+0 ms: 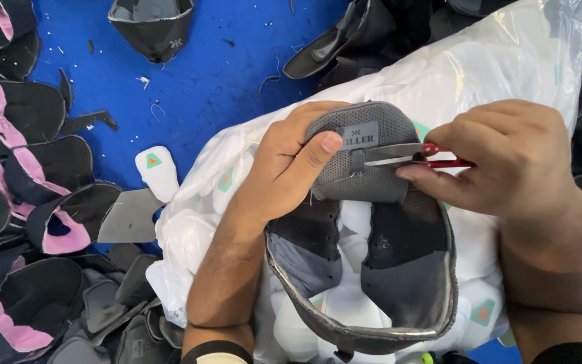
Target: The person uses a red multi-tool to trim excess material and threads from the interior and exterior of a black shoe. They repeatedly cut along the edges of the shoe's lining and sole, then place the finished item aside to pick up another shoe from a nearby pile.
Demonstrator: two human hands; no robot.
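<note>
A worker's left hand (284, 165) grips a grey shoe upper (362, 222) by its tongue over a plastic bag (493, 61), while right-hand fingers (439, 182) close on red snips (412, 156), blades at the tongue loop; trimming looks under way, with piles of uppers (28, 202) waiting on the blue bench (197, 81).
</note>
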